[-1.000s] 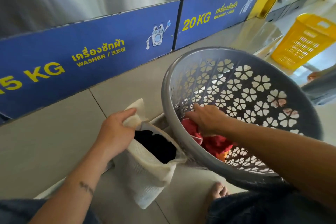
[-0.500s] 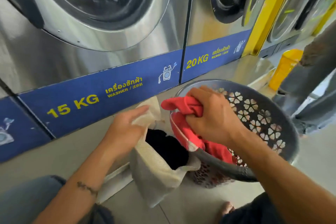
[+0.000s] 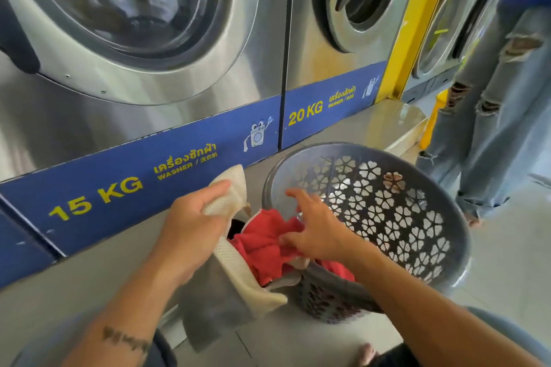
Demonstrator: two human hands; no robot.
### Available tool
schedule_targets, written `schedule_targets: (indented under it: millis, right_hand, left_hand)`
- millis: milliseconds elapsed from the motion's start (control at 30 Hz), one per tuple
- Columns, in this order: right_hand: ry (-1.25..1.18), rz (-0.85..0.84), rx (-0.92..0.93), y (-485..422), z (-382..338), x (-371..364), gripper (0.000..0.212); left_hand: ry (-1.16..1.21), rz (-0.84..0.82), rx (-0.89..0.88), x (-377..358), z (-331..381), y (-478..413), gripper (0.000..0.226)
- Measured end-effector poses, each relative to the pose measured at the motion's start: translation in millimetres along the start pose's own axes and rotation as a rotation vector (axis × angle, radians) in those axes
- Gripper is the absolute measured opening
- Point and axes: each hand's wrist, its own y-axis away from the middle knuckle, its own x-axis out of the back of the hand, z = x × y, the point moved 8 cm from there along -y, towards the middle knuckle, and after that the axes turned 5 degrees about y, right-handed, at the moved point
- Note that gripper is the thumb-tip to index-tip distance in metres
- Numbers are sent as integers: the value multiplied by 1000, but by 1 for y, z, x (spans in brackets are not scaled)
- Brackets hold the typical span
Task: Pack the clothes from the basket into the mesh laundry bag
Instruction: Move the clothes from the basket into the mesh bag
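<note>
Now left hand (image 3: pixel 190 235) grip pinching cream mesh bag (image 3: pixel 235 265); right hand (image 3: pixel 319 235) fingers spread on crumpled red cloth (image 3: pixel 262 250).

Bright daylight from right – glare on steel washers (image 3: pixel 143 39) and floor (image 3: pixel 507 247); edges bowed by wide lens, slight motion blur.
</note>
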Motion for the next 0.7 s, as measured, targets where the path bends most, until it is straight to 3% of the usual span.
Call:
schedule_targets:
  millis: [67, 133, 167, 400, 600, 667, 700]
  right_hand:
    - [-76, -141, -96, -5, 18, -14, 97]
    - [-364, -322, -124, -3, 20, -30, 57]
    - [-416, -331, -124, -3, 19, -33, 39]
    - [9, 37, 57, 1, -16, 8, 13]
    - [357, 436, 339, 28, -96, 34, 25]
    - [453, 420, 484, 35, -118, 9, 23]
    - [480, 305, 561, 37, -125, -10, 22]
  left_hand:
    - [20, 20, 8, -1, -1, -2, 57]
    - [27, 30, 13, -1, -2, -5, 57]
    - [23, 31, 14, -1, -3, -5, 56]
    - [11, 9, 26, -6, -4, -2, 59]
    - [56, 14, 59, 8, -6, 0, 63]
    - [89, 8, 48, 12, -4, 1, 53]
    - [103, 14, 57, 15, -3, 2, 46]
